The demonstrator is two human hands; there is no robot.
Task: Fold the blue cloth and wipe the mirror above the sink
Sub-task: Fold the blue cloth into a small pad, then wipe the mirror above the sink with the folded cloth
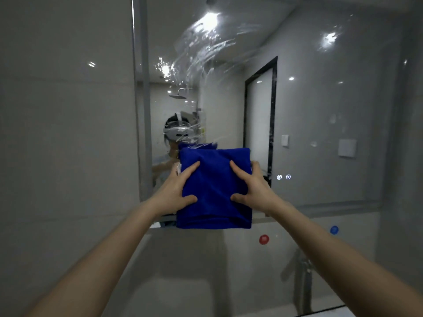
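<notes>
Neatly folded blue cloth point(215, 186), left hand point(174, 191), right hand point(256, 188) gripping, streaked mirror point(320, 88)

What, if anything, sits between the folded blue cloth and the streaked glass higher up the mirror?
Nothing visible. The left hand and right hand grip the folded blue cloth before the wall mirror; bare glass runs up to the wet streaks.

Centre frame, the blue cloth point(215, 191) hides most fingers of left hand point(176, 191) and right hand point(255, 191). Right of centre, two tiny icons point(283, 177), unreadable. Lower right, the tap point(302, 268) is a blur.
</notes>
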